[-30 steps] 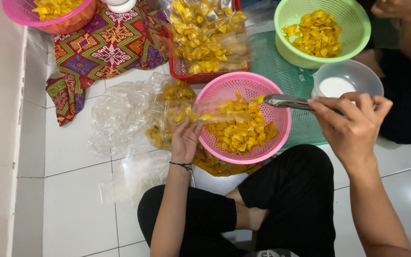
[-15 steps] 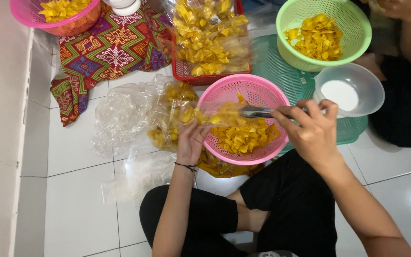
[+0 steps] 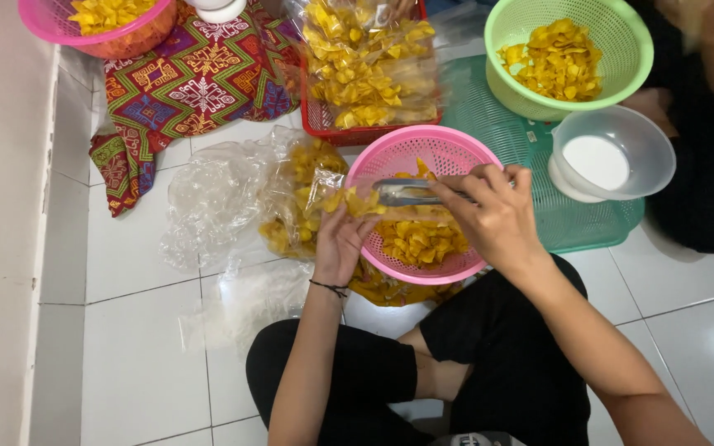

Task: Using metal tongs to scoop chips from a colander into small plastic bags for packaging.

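Observation:
My right hand (image 3: 496,213) grips metal tongs (image 3: 402,192) that reach left over a pink basket (image 3: 423,150) of yellow chips (image 3: 423,239). The tong tips pinch some chips at the mouth of a clear plastic bag (image 3: 303,194). My left hand (image 3: 342,239) holds that bag's opening at the basket's left rim. The bag is partly filled with chips. I sit cross-legged in black trousers, with the basket in front of my knees.
Loose clear bags (image 3: 208,198) lie on the white tiles to the left. Behind are a red tray (image 3: 324,124) of filled chip bags, a green basket (image 3: 572,49) of chips, a clear tub (image 3: 613,157) on a green lid, patterned cloth (image 3: 192,83), another pink basket (image 3: 101,25). Another person sits at right.
My right hand has swung the tongs leftward from the basket's right side to the bag mouth. My left hand has stayed on the bag.

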